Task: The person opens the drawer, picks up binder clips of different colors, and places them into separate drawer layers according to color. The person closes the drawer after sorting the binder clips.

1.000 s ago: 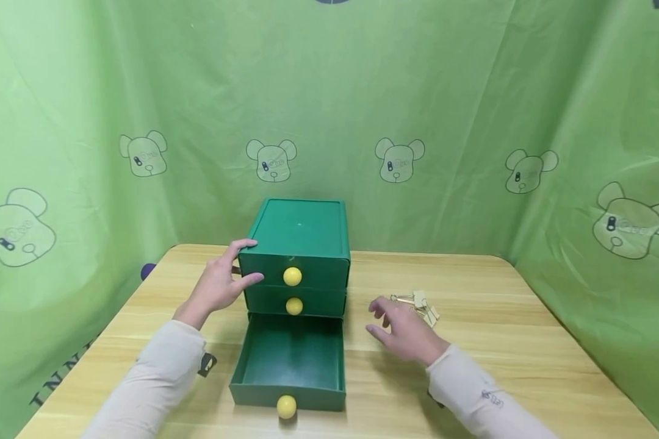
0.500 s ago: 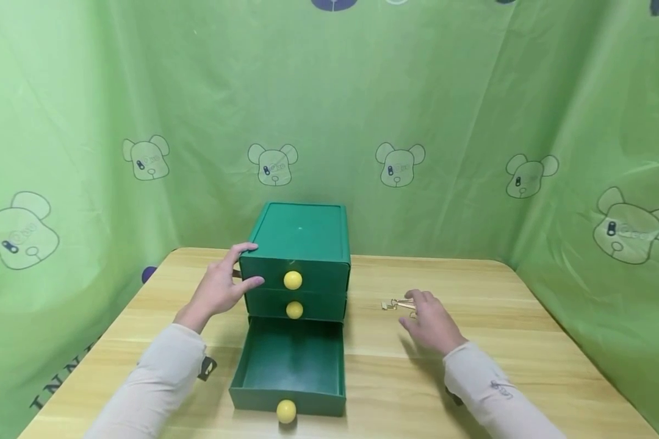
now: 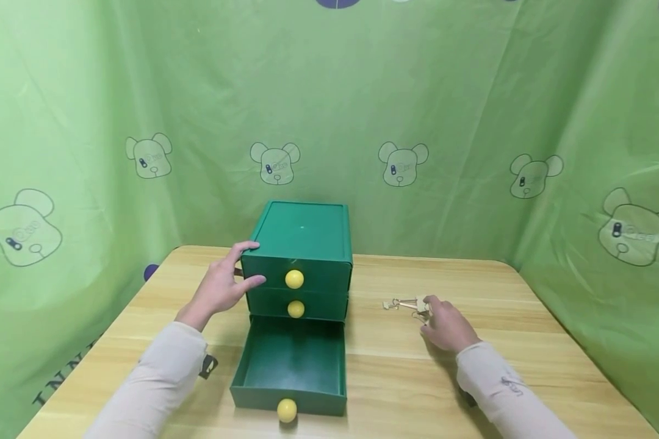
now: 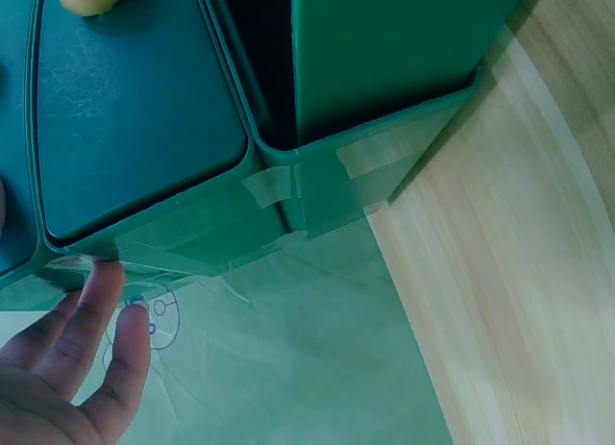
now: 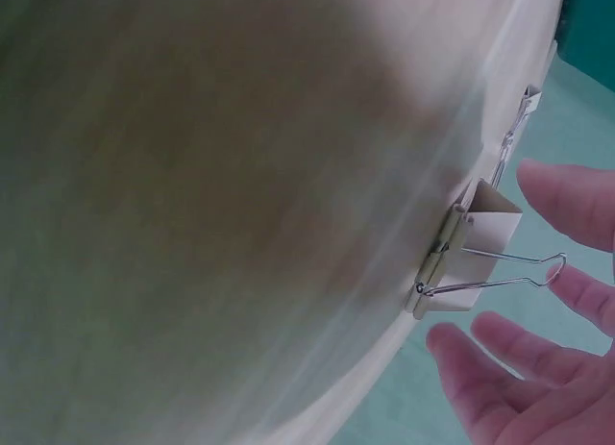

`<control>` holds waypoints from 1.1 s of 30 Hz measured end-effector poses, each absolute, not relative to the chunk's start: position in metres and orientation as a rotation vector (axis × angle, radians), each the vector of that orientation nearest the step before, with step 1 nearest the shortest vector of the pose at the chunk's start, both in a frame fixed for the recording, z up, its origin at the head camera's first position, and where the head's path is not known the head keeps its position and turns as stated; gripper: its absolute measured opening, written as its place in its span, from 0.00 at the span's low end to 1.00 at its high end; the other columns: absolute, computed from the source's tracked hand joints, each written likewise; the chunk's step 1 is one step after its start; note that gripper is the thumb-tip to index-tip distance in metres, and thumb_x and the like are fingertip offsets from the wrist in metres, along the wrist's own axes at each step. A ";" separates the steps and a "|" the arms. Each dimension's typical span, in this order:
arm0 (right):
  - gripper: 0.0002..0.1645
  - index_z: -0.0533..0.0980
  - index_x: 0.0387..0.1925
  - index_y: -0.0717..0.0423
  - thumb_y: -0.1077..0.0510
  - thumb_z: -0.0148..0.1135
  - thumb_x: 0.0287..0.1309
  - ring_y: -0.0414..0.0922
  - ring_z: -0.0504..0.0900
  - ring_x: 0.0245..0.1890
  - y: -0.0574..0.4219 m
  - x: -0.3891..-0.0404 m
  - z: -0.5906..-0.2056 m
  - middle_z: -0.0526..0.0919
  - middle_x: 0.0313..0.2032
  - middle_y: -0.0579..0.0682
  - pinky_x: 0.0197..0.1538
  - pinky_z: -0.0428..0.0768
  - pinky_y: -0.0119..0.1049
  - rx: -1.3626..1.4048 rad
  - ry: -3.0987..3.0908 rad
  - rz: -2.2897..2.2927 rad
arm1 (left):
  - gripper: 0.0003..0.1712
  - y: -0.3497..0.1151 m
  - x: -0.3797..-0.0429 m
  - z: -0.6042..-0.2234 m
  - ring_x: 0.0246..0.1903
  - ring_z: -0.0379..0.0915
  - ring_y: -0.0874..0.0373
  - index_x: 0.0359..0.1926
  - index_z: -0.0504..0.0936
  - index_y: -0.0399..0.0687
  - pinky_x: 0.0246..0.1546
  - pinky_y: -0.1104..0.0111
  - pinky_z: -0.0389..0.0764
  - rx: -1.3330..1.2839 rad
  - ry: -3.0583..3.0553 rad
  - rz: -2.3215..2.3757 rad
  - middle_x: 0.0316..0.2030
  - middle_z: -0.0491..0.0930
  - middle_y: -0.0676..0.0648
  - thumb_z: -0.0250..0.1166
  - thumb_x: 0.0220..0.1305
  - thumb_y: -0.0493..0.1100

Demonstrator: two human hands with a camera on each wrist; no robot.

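A green drawer cabinet (image 3: 307,228) with yellow ball knobs stands left of the middle in the head view. Its bottom drawer (image 3: 288,399) is pulled out, and the bare drawer floor shows. My left hand (image 3: 218,286) rests against the cabinet's upper left corner, thumb across the front of the top drawer. In the left wrist view its fingertips (image 4: 106,272) touch the side wall. Over on the right, my right hand (image 3: 447,326) is beside some pale binder clips (image 3: 421,305). The right wrist view shows fingers and thumb spread around a cream binder clip (image 5: 490,234) with wire handles.
A smaller clip (image 3: 388,305) lies left of the others, toward the cabinet. The wooden table (image 3: 395,384) carries everything. Green printed cloth (image 3: 329,91) hangs close behind the table and on both sides. Clear tape (image 4: 274,185) runs along the cabinet's side.
My right hand has moved right, across the binder clips to their right side, uncovering the smaller clip on the left. My left hand has stayed on the cabinet corner.
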State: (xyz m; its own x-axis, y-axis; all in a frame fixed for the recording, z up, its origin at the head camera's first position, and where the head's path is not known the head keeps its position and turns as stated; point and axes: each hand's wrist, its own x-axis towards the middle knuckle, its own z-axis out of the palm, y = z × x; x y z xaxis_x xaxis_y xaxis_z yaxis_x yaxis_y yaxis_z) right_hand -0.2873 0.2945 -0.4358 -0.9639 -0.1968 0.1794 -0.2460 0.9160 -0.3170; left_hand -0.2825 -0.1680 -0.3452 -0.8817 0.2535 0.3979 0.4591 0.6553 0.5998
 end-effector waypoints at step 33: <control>0.31 0.62 0.53 0.71 0.67 0.67 0.49 0.45 0.71 0.20 0.296 -0.286 -0.430 0.72 0.22 0.51 0.24 0.74 0.38 0.255 -2.964 0.681 | 0.37 -0.168 -0.283 -0.345 0.45 0.79 0.36 0.68 0.60 0.56 0.40 0.49 0.82 -0.579 -2.600 -1.053 0.56 0.73 0.31 0.68 0.63 0.47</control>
State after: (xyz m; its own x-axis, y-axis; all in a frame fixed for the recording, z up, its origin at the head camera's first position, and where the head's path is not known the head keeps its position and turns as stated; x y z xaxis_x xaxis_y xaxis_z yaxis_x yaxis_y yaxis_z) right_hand -0.2860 0.2960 -0.4305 -0.9821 -0.1419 0.1243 -0.1819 0.8866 -0.4252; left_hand -0.2833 -0.1681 -0.3447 -0.8816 0.2590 0.3946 0.4606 0.6547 0.5994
